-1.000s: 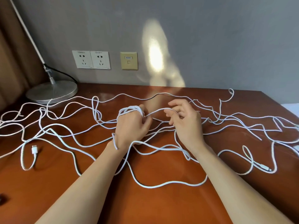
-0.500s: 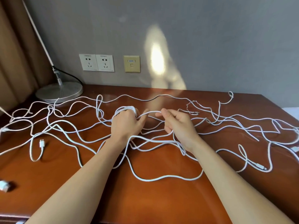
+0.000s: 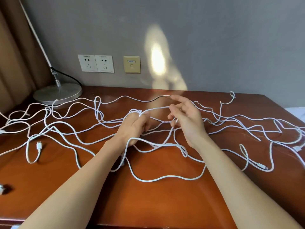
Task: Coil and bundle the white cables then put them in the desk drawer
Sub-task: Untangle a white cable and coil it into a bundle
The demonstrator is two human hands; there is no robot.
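Grey wall at the back with a pale patch of sunlight on it; brown curtain at far left; two white power sockets side by side on the wall, a yellowish plate just to their right. Reddish-brown wooden desk fills the lower view; round metal lamp base stands at its back left corner, with a thin white stem slanting up and left. White cables lie loose across nearly the whole desk top, from left edge to right edge, crossing each other in wide loops; one plug end lies at the left, another lies at the right. Both bare forearms reach in from the near edge to the middle of the tangle. Left hand is back up, fingers curled in, gripping the cable; several turns of it form a small coil wound over the knuckles, and a strand hangs past the wrist down to the desk. Right hand is raised just beside it, apart, fingers spread and loosely bent, not closed; one strand runs from the coil across to these fingers and drops from the lower ones to the desk.
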